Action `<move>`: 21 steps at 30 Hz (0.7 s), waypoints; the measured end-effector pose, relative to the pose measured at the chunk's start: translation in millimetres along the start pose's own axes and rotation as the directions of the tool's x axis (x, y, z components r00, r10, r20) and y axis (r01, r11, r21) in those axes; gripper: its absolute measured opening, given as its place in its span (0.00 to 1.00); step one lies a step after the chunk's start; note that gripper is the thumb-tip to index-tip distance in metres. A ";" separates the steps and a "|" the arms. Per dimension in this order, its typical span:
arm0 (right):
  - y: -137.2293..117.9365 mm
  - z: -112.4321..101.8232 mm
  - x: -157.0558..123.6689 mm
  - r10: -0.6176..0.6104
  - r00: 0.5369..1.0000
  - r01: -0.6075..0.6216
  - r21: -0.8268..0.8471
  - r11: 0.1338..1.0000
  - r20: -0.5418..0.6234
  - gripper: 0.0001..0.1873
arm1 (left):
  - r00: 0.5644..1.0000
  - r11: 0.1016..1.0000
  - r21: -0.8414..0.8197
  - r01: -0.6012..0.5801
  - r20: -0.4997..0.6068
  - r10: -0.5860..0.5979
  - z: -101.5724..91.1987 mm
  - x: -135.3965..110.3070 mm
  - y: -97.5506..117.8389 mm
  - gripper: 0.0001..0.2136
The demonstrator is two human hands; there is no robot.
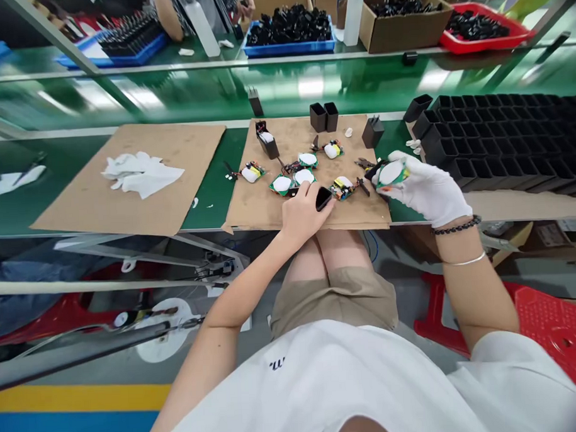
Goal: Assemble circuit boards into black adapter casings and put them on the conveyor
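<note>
My bare left hand (303, 212) rests on the near edge of a cardboard sheet (259, 204), closed around a small black plastic housing (323, 197). My right hand (424, 187), in a white glove, holds a small green circuit board with a white round pad (391, 173) above the sheet's right edge. Several similar circuit boards (293, 177) with white pads lie scattered on the cardboard just beyond my left hand. A few empty black housings (324, 116) stand at the sheet's far edge.
Rows of black housings (497, 139) fill the bench to the right. A second cardboard sheet (80, 204) with white cloths (140, 174) lies left. Beyond a rail, bins of black parts (288, 30), bottles and another person's arms. A red stool (551, 323) stands at my right.
</note>
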State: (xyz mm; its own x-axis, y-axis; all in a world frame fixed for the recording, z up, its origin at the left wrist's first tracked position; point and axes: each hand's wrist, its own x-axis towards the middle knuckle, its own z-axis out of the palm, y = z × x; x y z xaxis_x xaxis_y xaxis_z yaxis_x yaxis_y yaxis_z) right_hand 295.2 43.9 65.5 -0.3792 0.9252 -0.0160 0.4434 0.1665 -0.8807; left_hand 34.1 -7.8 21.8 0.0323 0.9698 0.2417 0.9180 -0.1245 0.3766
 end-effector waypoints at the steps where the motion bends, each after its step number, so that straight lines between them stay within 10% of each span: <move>1: 7.4 1.2 -2.5 -0.010 0.999 0.016 0.113 0.993 -0.053 0.31 | 0.999 0.999 -0.031 0.008 0.032 -0.007 1.0 -1.3 -0.7 0.19; 5: 26.9 19.3 -15.4 0.025 0.977 0.078 0.466 0.881 -0.211 0.30 | 0.982 0.946 -0.320 -0.042 0.159 0.098 -3.3 2.4 -9.3 0.32; 11: 22.1 36.9 -32.1 0.002 0.962 0.108 0.385 0.917 -0.273 0.32 | 0.895 0.669 -0.735 0.114 0.369 0.253 1.9 14.2 -28.7 0.37; 16: 10.9 45.7 -42.8 0.011 0.930 0.168 0.451 0.876 -0.367 0.24 | 0.933 0.561 -0.817 0.132 0.293 0.208 11.6 12.0 -27.6 0.34; 21: -15.2 69.0 -45.0 -0.176 0.786 0.410 0.288 0.865 -0.592 0.26 | 0.968 0.467 -0.884 -0.014 0.106 0.228 -6.1 -1.9 -16.4 0.32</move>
State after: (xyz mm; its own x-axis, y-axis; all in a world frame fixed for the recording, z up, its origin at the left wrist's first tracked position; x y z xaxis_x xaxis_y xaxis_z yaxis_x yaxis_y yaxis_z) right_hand 249.4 -23.8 47.0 0.1045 0.9001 0.4230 -0.0054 0.4258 -0.9048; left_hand 16.6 -8.9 20.6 0.2827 0.9324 0.2253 0.0788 -0.2567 0.9633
